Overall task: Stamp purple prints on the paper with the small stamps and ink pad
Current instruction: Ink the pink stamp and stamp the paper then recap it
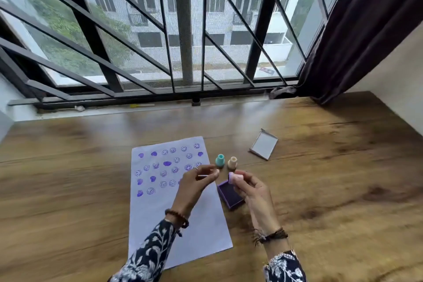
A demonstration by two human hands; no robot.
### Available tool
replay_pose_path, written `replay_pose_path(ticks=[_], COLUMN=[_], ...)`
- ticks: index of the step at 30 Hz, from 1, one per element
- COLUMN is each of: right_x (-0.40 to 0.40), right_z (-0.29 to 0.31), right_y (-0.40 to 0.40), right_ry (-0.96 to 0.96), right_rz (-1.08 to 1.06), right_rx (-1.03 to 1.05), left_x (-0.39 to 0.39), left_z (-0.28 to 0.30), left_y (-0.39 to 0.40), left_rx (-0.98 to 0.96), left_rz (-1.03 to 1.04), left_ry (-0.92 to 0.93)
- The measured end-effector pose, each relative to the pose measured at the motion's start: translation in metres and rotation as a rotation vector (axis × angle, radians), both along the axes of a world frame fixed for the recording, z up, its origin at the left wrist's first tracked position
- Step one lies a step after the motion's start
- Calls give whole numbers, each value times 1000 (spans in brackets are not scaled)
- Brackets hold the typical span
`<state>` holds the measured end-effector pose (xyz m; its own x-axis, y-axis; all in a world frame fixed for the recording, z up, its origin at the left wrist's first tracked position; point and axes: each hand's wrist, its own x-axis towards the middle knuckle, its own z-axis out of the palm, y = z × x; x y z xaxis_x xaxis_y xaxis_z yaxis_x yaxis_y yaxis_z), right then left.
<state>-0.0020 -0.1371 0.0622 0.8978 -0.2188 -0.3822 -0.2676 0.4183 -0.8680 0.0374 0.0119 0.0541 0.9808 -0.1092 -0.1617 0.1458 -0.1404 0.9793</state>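
Observation:
A white paper (206, 220) lies on the wooden table, its upper half covered with several purple smiley and heart prints. My right hand (251, 188) holds a small pink stamp (235, 177) tilted above the open purple ink pad (230, 194), which sits just right of the paper. My left hand (194, 182) hovers over the paper's right side, fingers pinched on a thin pale disc, perhaps the stamp's cap (203, 176). A teal stamp (220, 160) and a cream stamp (232, 162) stand upright just beyond the hands.
The ink pad's clear lid (263, 144) lies upturned on the table (332, 167) at the back right. A barred window runs along the far edge, and a dark curtain (357, 30) hangs at the right.

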Motion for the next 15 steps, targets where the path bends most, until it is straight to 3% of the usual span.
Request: replay_pose_path(ticks=[2,6,15], right_x=[-1,-3,4], right_z=[7,16,32], right_y=[1,3,-5], right_ry=[-83,-169,-206], right_rz=[46,166,332], right_rx=[-69,-231,-503], left_x=[-7,-16,-18], left_z=[4,9,9], left_y=[0,-1,5], left_rx=[-207,-394,-367], left_rz=[-7,-27,-64], left_ry=[167,265,199])
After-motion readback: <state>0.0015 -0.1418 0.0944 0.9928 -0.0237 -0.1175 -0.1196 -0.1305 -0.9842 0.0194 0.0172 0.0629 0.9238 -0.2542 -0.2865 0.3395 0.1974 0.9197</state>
